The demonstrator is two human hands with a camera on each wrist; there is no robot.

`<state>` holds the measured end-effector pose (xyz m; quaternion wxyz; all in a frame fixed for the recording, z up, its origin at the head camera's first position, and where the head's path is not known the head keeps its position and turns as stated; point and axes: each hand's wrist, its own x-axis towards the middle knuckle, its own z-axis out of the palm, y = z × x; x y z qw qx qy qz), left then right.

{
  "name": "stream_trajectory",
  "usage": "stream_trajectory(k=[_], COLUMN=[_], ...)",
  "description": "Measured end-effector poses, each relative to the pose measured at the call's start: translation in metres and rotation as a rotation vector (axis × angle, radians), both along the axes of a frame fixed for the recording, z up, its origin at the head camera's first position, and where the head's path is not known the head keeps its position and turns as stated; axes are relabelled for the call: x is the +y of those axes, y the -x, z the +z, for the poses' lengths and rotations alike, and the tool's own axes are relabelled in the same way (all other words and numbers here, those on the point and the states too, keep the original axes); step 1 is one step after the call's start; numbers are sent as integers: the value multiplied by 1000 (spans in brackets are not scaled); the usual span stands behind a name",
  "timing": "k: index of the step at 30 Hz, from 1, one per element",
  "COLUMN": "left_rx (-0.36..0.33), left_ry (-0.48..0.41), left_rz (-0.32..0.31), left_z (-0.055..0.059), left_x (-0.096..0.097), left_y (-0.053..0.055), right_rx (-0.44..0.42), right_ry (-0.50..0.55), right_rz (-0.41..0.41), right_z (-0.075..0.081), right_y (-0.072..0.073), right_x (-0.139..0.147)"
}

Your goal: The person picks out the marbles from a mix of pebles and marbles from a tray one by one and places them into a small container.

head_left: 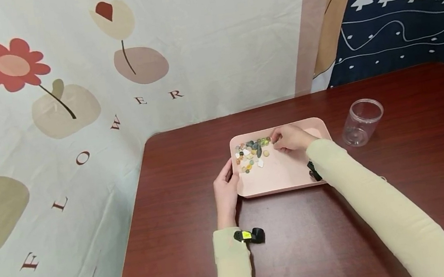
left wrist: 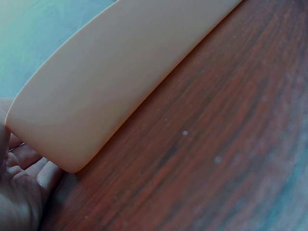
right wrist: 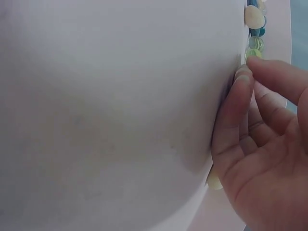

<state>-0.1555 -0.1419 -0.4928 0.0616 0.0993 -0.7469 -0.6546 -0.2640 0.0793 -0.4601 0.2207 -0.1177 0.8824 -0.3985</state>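
Observation:
A shallow pink tray (head_left: 282,175) lies on the table, with glass marbles (head_left: 247,167) and small pebbles (head_left: 259,151) grouped in its left half. My left hand (head_left: 226,192) holds the tray's left side; the left wrist view shows its fingers (left wrist: 36,166) at the outer wall and rim. Over the tray's upper middle, my right hand (head_left: 290,138) has bent fingers, thumb and fingertips close together. In the right wrist view its fingertips (right wrist: 244,77) are beside a yellow-green marble (right wrist: 254,53); whether anything is between them is hidden. A pale pebble (right wrist: 214,180) shows partly behind this hand.
Right of the tray, a clear open-topped jar (head_left: 362,122) stands on the dark red-brown table (head_left: 288,247). A black strap (head_left: 252,235) with a small display is on the left wrist. Behind the table hangs a printed cloth (head_left: 212,40).

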Motion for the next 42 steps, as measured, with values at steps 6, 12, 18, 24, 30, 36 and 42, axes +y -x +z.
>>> stream_trajectory(k=[6,12,18,24,30,36,42], left_rx=[10,19,17,12,-15,-20,-17], left_ry=[11,19,13,18,9,20,30], left_rz=[8,27,30,29,20,12,10], left_z=[-9,-9,-10,-10,-9,3,19], left_x=[0,1,1,0,-1,1,6], left_y=[3,1,2,2,2,0,-7], right_rx=[26,-17,-14,21,36,27,16], right_ry=[-11,30,5,-62,-75,-92,-95], right_rz=[7,-26,-11,39,73,96,95], right_z=[-1,1,5,10,13,17,21], right_y=[-1,-2,-3,-4,-4,-4,-6], right_x=[1,3,5,4,5,6,8])
